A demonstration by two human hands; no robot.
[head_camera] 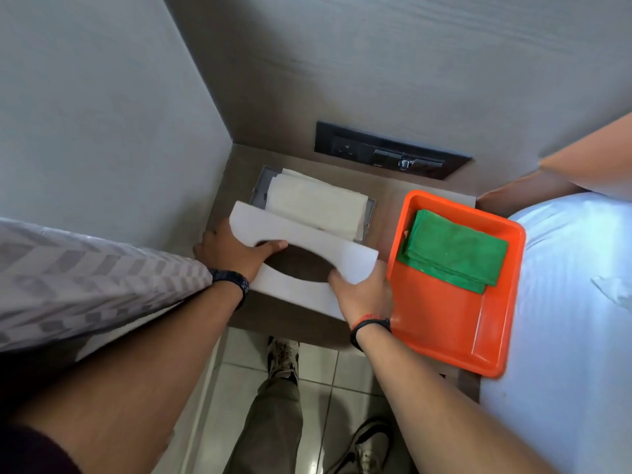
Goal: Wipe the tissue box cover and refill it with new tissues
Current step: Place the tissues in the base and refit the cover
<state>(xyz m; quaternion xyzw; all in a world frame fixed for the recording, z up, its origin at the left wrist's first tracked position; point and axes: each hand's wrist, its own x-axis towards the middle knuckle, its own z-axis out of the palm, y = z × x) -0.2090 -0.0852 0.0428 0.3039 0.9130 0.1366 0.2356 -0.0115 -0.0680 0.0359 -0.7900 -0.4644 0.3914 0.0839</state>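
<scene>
Cover: white tissue box cover (304,241), held above the small wooden table (294,319), just in front of the tissue stack; its long axis runs from near left to far right, its oval slot faces up and it tilts toward the person.
Left hand: left hand (229,251) closed on the cover's left end, fingers curled through the slot.
Right hand: right hand (362,295) closed on the cover's right near corner, thumb on top.
Tissues: white stack (318,206) lying in a grey base tray (368,217) behind the cover, same long axis.
Orange tray: orange tray (444,330) just right of the cover, a folded green cloth (455,251) inside.
Wall panel: dark socket panel (390,152) beyond the tissues.
</scene>
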